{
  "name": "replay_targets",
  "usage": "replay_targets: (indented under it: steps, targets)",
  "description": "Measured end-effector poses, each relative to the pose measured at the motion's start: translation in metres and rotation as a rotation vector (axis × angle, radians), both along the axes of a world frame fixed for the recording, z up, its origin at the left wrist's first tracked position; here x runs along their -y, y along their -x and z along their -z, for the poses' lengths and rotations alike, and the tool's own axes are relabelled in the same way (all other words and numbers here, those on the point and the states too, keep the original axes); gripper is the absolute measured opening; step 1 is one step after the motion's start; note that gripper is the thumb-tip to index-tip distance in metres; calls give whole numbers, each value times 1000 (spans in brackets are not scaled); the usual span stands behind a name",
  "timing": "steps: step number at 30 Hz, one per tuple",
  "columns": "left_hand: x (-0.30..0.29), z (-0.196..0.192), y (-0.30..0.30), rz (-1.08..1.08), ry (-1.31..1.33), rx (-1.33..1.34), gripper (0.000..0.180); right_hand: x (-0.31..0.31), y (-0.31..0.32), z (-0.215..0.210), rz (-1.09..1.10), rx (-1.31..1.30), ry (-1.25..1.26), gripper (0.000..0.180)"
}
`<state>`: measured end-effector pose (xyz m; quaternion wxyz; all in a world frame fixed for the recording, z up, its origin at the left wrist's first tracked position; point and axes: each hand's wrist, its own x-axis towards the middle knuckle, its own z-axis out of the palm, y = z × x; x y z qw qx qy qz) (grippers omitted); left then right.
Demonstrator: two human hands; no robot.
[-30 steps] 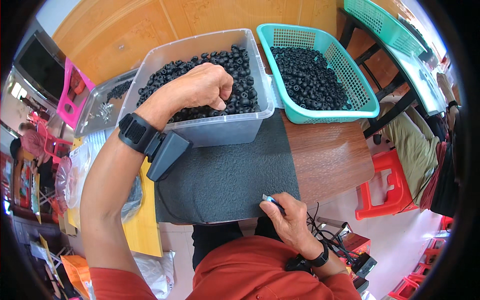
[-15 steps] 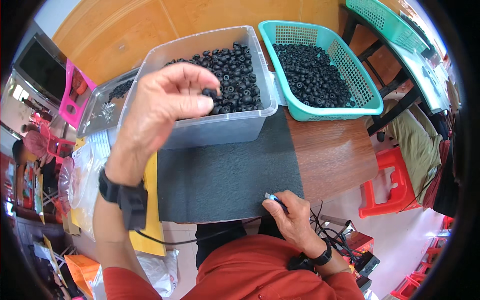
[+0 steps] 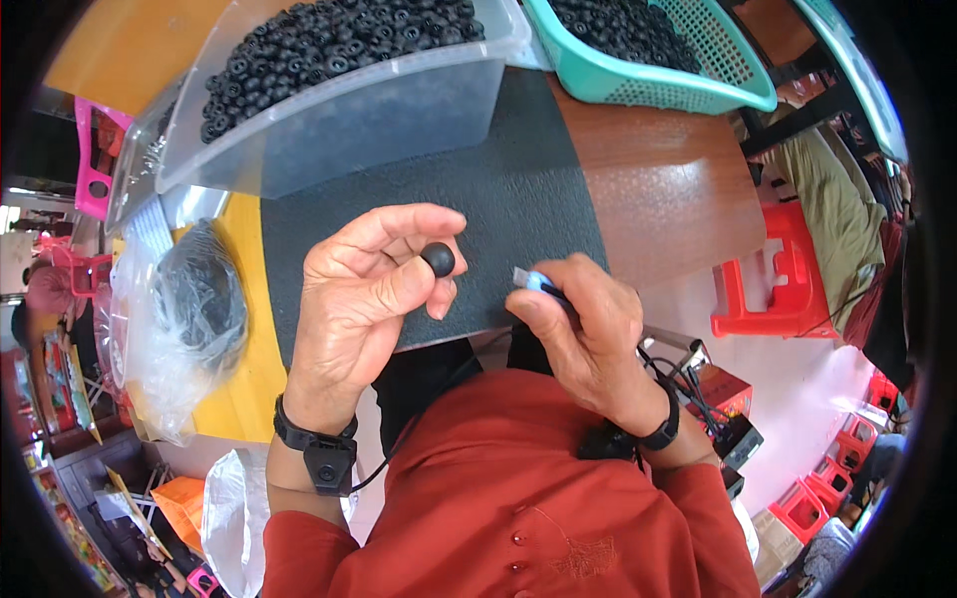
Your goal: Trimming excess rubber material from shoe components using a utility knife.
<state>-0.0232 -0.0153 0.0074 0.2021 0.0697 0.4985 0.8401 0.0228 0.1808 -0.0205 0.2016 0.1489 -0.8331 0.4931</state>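
The left hand pinches a round black piece between thumb and fingers, above the near part of the dark mat; to its right, the right hand grasps a small blue cutter, blade pointing left; far left stands a clear bin of black pieces, far right a green basket holding more

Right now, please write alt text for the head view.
A person's left hand pinches a round black piece; the right hand holds a small blue tool. Beyond, a clear bin and a green basket hold black pieces.
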Motion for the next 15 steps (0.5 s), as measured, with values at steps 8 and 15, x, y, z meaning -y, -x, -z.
replay_targets:
  steps: [8,15]
  targets:
    - [-10,13,-18,-34,7,60,31,11,5,-7,-24,-136,-3,26]
    - [-11,17,-21,-5,-33,139,30,13,5,-3,1,-148,-36,27]
